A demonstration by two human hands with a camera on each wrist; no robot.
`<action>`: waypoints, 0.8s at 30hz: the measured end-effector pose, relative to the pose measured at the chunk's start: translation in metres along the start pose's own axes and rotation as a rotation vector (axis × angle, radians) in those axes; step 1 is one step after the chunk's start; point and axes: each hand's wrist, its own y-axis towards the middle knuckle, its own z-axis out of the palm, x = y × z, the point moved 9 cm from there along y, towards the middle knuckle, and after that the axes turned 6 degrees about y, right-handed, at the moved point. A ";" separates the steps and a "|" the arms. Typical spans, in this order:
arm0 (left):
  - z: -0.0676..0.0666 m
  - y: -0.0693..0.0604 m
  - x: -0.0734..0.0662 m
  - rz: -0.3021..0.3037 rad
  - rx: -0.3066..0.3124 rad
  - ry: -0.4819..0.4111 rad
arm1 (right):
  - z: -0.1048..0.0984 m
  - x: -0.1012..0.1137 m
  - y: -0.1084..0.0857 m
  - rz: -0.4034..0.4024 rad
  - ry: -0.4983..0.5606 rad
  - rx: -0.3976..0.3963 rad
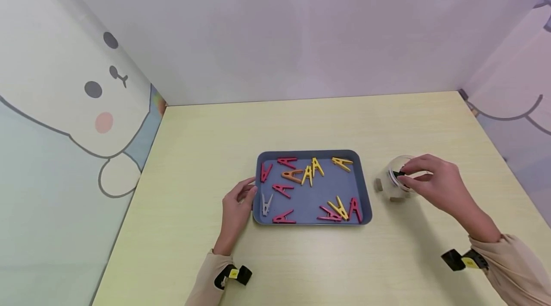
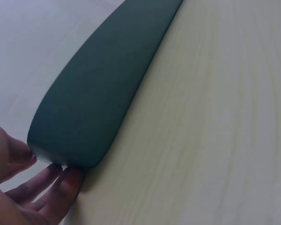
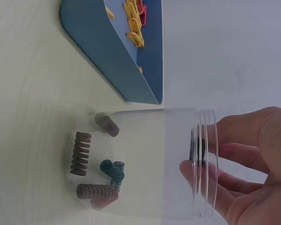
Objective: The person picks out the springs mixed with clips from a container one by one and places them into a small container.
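Note:
My right hand (image 1: 435, 181) pinches a small dark spring (image 3: 196, 149) between thumb and fingers at the mouth of a clear jar (image 3: 145, 161); its coils are hard to make out. Teal springs (image 3: 113, 171) and a red one (image 3: 104, 202) show low through the jar wall. Two brownish springs, one to the left (image 1: 379, 185) and one in front (image 1: 396, 199), lie on the table beside the jar. My left hand (image 1: 236, 205) holds the left end of a blue-grey tray (image 1: 301, 201), thumb at the rim and fingers against the outer wall.
Several clothespins lie scattered in the tray: red (image 1: 282, 190), yellow (image 1: 338, 208), an orange one (image 1: 292, 175) and a grey one (image 1: 266, 204). Both stand on a pale wooden table (image 1: 206, 143). A pale wall (image 1: 301, 33) rises behind its far edge.

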 end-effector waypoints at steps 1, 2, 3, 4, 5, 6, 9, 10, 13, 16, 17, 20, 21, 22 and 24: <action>0.000 0.000 0.000 0.001 0.001 -0.001 | 0.000 -0.001 0.000 0.001 0.001 0.003; 0.000 0.000 0.000 0.001 0.001 -0.001 | 0.001 -0.001 0.000 0.002 -0.001 0.005; 0.000 0.000 0.000 0.002 0.001 0.000 | 0.001 -0.001 0.001 0.004 -0.002 0.006; 0.000 0.000 0.000 0.002 0.001 0.001 | 0.001 -0.001 0.001 0.005 -0.004 0.007; 0.000 0.000 0.000 0.001 0.002 0.001 | 0.001 -0.002 0.001 0.006 -0.006 0.009; 0.000 0.000 0.000 0.001 0.002 0.000 | 0.002 -0.002 0.001 0.006 -0.010 0.010; 0.000 0.000 -0.001 -0.001 0.004 0.000 | 0.002 -0.003 0.001 0.009 -0.021 0.013; 0.000 0.000 -0.001 -0.002 0.004 0.002 | 0.002 -0.003 0.002 0.010 -0.023 0.013; 0.000 0.000 -0.002 -0.006 0.001 0.010 | 0.002 -0.004 0.002 0.013 -0.031 0.018; 0.000 0.000 -0.003 -0.005 -0.004 0.018 | 0.002 -0.004 0.002 0.011 -0.042 0.020; 0.000 0.000 -0.003 -0.004 -0.005 0.019 | 0.003 -0.003 0.002 0.010 -0.046 0.021; -0.001 0.000 -0.004 -0.005 -0.006 0.022 | 0.003 -0.002 0.002 0.004 -0.057 0.023; -0.001 0.000 -0.003 -0.006 -0.007 0.023 | 0.003 -0.002 0.002 0.004 -0.059 0.023; -0.001 0.000 -0.003 -0.006 -0.008 0.023 | 0.003 -0.001 0.002 0.002 -0.062 0.024; -0.001 0.000 -0.003 -0.009 -0.009 0.023 | 0.002 0.000 0.002 -0.003 -0.066 0.021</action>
